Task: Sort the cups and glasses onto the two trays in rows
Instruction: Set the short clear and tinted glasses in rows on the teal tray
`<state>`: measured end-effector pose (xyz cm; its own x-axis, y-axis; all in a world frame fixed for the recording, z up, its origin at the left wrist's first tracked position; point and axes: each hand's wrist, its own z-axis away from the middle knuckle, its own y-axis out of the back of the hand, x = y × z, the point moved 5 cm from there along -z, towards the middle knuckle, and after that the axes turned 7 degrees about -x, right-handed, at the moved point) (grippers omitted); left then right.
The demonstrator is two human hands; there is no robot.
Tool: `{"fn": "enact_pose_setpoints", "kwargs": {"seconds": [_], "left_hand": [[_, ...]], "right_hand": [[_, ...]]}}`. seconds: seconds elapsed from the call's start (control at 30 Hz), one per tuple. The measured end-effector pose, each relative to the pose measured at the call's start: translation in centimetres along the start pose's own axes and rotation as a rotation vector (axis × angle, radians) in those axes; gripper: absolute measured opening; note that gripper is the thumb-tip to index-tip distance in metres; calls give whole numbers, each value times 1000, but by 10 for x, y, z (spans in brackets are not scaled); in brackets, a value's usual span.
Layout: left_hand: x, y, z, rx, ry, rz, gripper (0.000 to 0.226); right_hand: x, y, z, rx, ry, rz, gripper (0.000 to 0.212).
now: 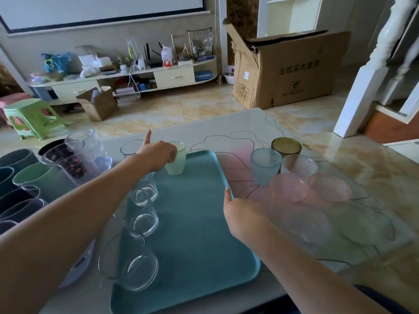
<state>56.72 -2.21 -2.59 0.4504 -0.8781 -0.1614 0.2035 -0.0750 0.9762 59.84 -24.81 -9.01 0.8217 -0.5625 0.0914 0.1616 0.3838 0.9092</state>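
Note:
A teal tray lies in front of me on the table. Clear glasses stand in a row down its left side. At its far end stands a pale green frosted cup, and my left hand is shut on it, index finger pointing up. My right hand rests against the tray's right rim, fingers spread, holding nothing. To the right, on the table, stand a blue glass, an amber glass, pink glasses, a clear one and a light green one.
At far left sit dark and green cups, tall clear tumblers and a second tray's pale edge under my left arm. The table's far edge drops to the floor. A cardboard box and a green stool stand beyond.

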Motion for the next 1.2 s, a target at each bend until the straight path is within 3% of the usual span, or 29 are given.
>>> {"fn": "enact_pose_setpoints", "kwargs": {"seconds": [0.23,0.37,0.5,0.63,0.7,0.8,0.83,0.9,1.03,1.2], "left_hand": [[-3,-9,8,8,-24,-7,50],[14,8,10,207,-114,126,72],[80,23,13,315,-352,168,66],[158,23,8,295,-568,138,61],[180,15,2,229,-546,112,52],[191,7,-5,255,-461,134,33],[191,8,-5,279,-446,151,27],[182,10,-2,297,-436,159,18],[125,20,19,348,-400,107,11],[46,22,57,320,-223,157,15]], "right_hand": [[-4,1,-10,-47,-31,28,85],[-4,-2,-11,-44,-35,41,86],[-3,-8,-16,-121,-82,50,94],[-3,-11,-22,-123,-102,56,94],[-2,-9,-18,-55,-84,60,85],[1,-2,-4,114,41,-55,39],[1,0,0,130,66,-68,32],[1,0,0,107,53,-80,38],[-3,-2,-4,-5,-4,111,80],[-3,-1,1,-3,31,122,82]]}}
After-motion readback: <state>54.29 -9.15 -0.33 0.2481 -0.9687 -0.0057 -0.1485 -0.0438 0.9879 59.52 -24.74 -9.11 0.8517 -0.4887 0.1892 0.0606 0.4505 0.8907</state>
